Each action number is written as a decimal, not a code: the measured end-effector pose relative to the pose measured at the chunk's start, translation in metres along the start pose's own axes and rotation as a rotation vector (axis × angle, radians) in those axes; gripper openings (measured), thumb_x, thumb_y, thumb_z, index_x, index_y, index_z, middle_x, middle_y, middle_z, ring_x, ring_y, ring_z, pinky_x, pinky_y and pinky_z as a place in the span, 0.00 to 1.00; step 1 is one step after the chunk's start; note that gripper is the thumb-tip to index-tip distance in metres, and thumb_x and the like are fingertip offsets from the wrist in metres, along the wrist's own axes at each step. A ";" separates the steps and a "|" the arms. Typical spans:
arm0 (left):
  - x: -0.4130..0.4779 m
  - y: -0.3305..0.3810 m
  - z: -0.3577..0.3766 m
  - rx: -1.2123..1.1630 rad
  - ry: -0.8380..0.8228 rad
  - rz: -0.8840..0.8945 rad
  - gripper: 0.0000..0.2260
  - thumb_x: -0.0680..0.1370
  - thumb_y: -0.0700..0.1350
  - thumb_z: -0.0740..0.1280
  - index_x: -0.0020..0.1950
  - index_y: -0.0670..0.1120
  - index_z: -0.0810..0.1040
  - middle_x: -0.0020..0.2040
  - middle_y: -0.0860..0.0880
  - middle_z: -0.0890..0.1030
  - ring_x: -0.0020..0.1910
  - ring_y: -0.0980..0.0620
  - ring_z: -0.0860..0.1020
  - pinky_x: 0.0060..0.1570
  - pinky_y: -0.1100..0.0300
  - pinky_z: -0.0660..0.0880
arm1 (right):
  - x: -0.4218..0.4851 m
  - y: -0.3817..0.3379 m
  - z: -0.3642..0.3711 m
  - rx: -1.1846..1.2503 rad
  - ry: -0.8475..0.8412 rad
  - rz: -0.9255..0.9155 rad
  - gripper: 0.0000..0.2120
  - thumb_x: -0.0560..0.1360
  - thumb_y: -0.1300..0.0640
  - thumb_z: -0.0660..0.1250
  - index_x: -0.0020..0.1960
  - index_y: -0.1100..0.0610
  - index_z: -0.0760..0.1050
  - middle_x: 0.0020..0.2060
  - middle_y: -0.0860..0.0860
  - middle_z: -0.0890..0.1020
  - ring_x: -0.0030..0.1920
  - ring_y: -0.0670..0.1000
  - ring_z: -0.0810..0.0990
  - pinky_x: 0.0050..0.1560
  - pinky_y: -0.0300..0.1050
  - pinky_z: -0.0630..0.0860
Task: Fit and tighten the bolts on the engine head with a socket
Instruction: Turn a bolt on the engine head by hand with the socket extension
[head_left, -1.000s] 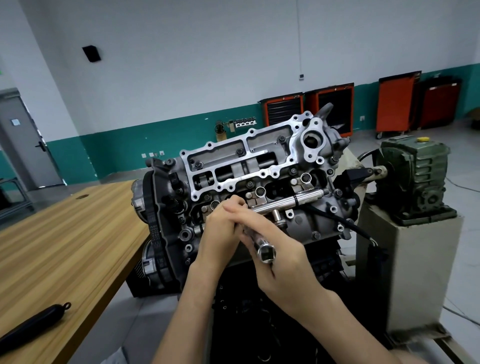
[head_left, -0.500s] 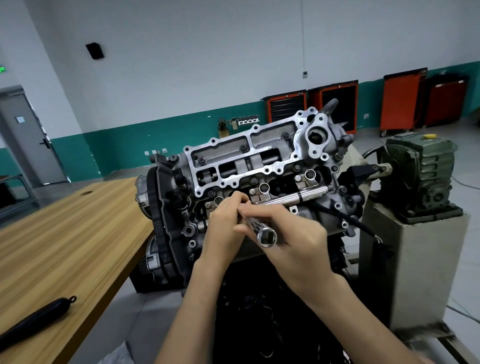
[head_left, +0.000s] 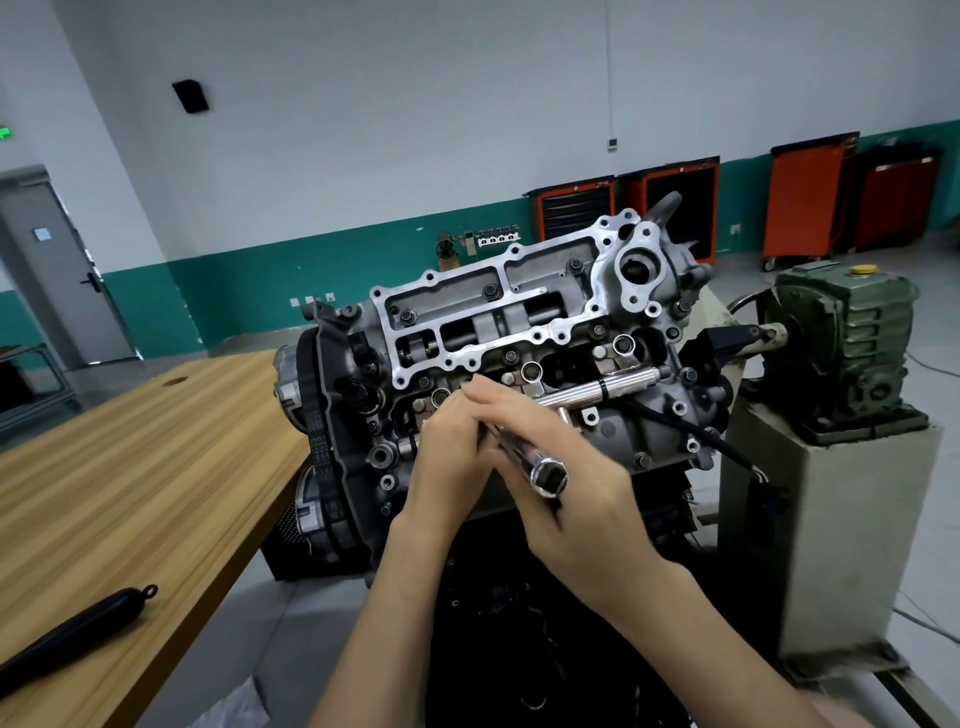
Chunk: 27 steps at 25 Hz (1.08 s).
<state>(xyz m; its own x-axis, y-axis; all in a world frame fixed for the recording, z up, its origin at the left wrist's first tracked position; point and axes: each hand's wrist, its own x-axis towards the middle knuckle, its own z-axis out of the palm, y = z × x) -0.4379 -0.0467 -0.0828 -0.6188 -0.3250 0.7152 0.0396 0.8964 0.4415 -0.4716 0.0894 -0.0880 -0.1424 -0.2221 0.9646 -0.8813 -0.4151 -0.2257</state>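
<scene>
One socket (head_left: 545, 475), long axis apparently toward camera

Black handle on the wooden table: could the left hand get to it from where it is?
Probably yes. The black handle lies near the wooden table's front edge on the left hand's side, with nothing between them. But that hand grips the socket and must let go first.

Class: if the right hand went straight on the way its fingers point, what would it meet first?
Probably the left hand, whose fingertips seem to touch the right hand; beyond lies the engine head, though depth is unclear.
</scene>
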 end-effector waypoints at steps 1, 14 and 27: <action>0.001 -0.001 0.000 -0.033 0.002 -0.025 0.05 0.76 0.37 0.62 0.43 0.45 0.70 0.34 0.57 0.70 0.34 0.57 0.69 0.36 0.59 0.68 | -0.001 -0.002 0.001 0.009 -0.042 -0.026 0.14 0.75 0.75 0.63 0.59 0.68 0.76 0.59 0.58 0.80 0.62 0.50 0.78 0.63 0.44 0.74; -0.001 0.001 0.003 0.024 0.034 -0.012 0.02 0.77 0.39 0.64 0.44 0.45 0.73 0.37 0.51 0.75 0.38 0.52 0.73 0.38 0.54 0.72 | 0.005 0.004 -0.005 -0.124 0.069 -0.009 0.10 0.68 0.69 0.76 0.49 0.65 0.81 0.44 0.55 0.85 0.44 0.50 0.84 0.46 0.42 0.80; -0.001 0.000 0.002 -0.070 0.005 -0.055 0.08 0.76 0.36 0.62 0.40 0.48 0.69 0.34 0.55 0.70 0.35 0.52 0.70 0.36 0.53 0.71 | 0.000 -0.002 0.001 0.060 -0.057 0.001 0.14 0.73 0.74 0.65 0.58 0.66 0.76 0.58 0.57 0.80 0.61 0.51 0.79 0.62 0.46 0.75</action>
<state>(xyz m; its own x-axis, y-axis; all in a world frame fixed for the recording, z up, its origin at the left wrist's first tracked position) -0.4387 -0.0460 -0.0849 -0.6175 -0.3747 0.6916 0.0608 0.8539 0.5169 -0.4697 0.0886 -0.0874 -0.1158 -0.2718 0.9554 -0.8522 -0.4669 -0.2361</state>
